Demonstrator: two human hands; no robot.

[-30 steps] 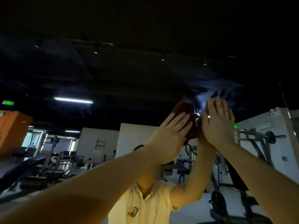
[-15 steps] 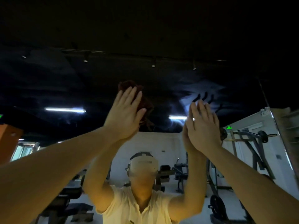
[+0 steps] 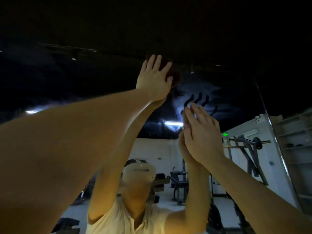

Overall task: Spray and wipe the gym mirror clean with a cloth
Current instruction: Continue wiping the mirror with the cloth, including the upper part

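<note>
Fingers [image 3: 157, 63] of the left hand [image 3: 154, 80] spread straight, pressing a dark red cloth [image 3: 174, 74] flat against the gym mirror [image 3: 84, 78]. The cloth sits high on the glass, mostly hidden beneath the palm. Below and right of the cloth, the right hand [image 3: 200, 134] rests open-palmed on the mirror, fingers straight, just under dark finger-shaped streaks [image 3: 196, 99] in a hazy patch.
</note>
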